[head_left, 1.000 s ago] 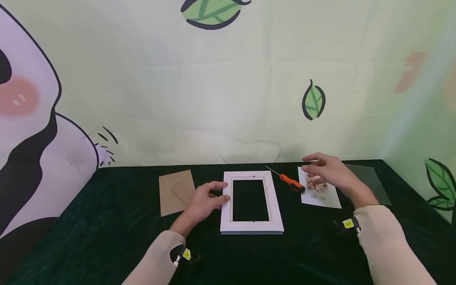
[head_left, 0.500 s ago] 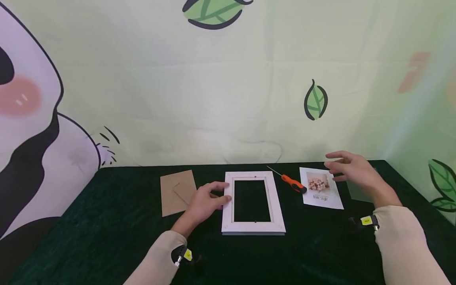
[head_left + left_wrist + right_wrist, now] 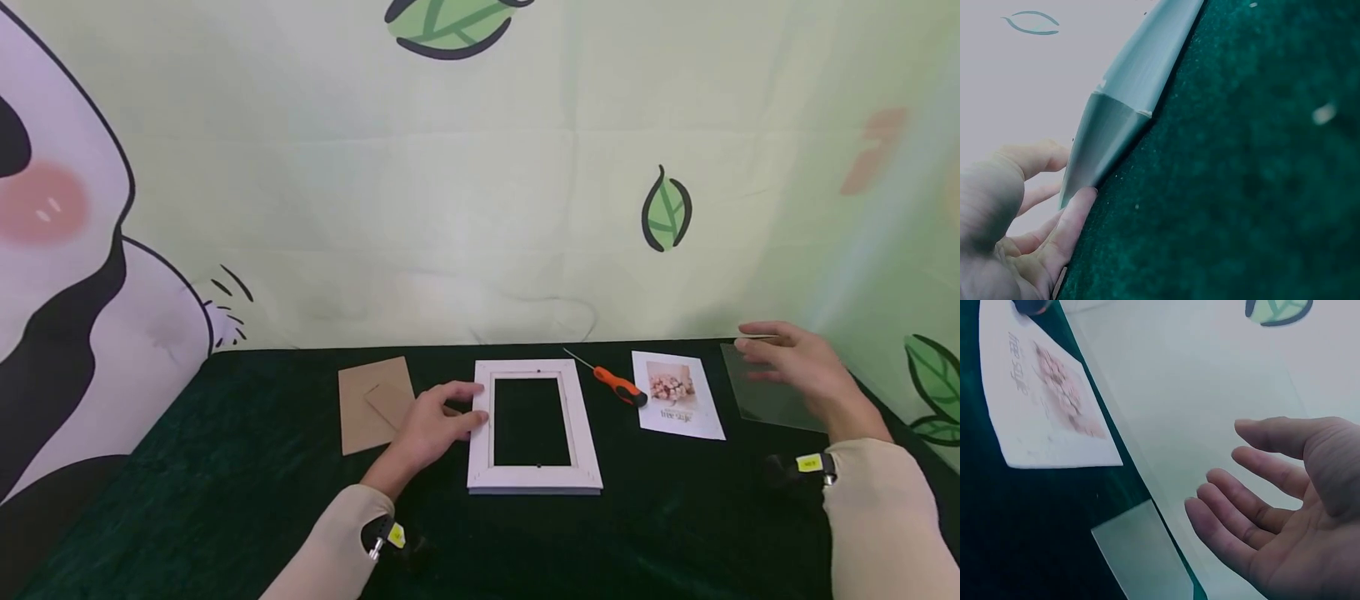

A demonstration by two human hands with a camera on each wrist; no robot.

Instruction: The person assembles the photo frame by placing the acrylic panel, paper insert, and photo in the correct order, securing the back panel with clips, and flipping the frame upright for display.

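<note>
A white picture frame point(image 3: 534, 425) lies face down on the dark green cloth. My left hand point(image 3: 438, 422) rests against its left edge with straight fingers; the left wrist view shows the fingers point(image 3: 1075, 215) touching the frame's corner point(image 3: 1107, 134). My right hand point(image 3: 798, 367) hovers open above a clear glass pane point(image 3: 768, 398) at the far right, holding nothing; its relaxed fingers point(image 3: 1235, 512) hang over the pane point(image 3: 1144, 556). A photo card point(image 3: 677, 393) with flowers lies between frame and pane, and shows again as the photo card point(image 3: 1044, 400) in the right wrist view.
An orange-handled screwdriver point(image 3: 617, 387) lies between the frame and the card. A brown cardboard backing point(image 3: 373, 402) lies left of my left hand. A leaf-and-panda printed backdrop point(image 3: 480, 167) rises right behind the table point(image 3: 225, 467).
My right hand has moved rightward from above the photo card to above the glass pane. The left hand and the frame have stayed in place.
</note>
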